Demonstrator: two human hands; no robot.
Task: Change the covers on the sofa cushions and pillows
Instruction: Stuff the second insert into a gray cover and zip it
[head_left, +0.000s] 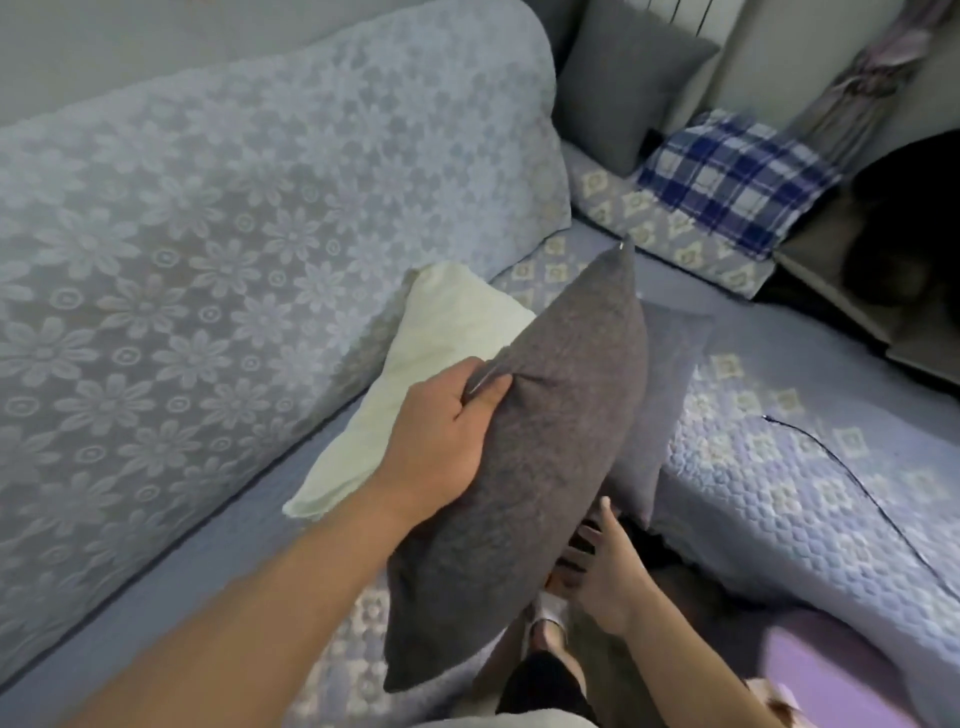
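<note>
Grey pillow held on edge over the sofa seat, my left hand gripping it.

I have my left hand (447, 426) clamped on the long upper edge of the grey pillow (524, 467), fingers curled over and bunching the fabric, thumb on the near face. My right hand (597, 566) is at the pillow's lower right side with fingers spread and straight, their tips against it. Just behind the grey pillow, a bare white pillow (415, 384) leans on the flower-patterned backrest (208, 260). A second grey cushion (660, 405) lies right of it on the quilted seat (810, 467). Far beyond it sit a plaid pillow (737, 182) and another grey cushion (623, 83).
</note>
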